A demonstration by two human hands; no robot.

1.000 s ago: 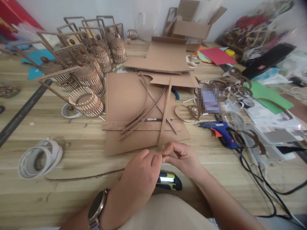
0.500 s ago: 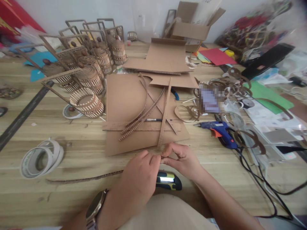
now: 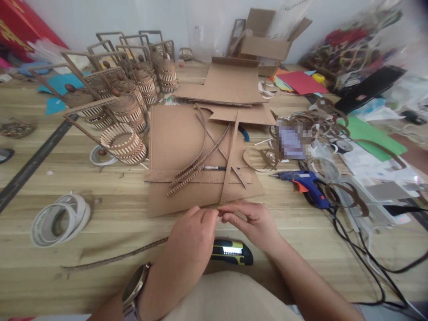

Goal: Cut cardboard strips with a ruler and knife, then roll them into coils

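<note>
A thin brown cardboard strip [image 3: 117,257] runs from the lower left into my left hand [image 3: 194,240], whose fingers are closed on it. My right hand [image 3: 252,223] pinches the strip's end between thumb and forefinger, and its fingertips meet those of my left hand. Most of the held end is hidden by the fingers. Below the hands lies a black and yellow utility knife [image 3: 234,252], partly covered by my left hand. Just beyond them, several ridged strips [image 3: 200,171] rest on a flat cardboard sheet [image 3: 174,133].
Several striped lidded baskets [image 3: 125,107] and an open one [image 3: 123,145] stand at the back left. White tape rolls [image 3: 60,220] lie left. A blue glue gun [image 3: 309,185] with black cables is at right, near curled strips [image 3: 264,159]. An open carton [image 3: 265,47] stands behind.
Both hands have shifted slightly left. The free end of the strip has swung lower. My right fingers lie flatter against my left fingertips.
</note>
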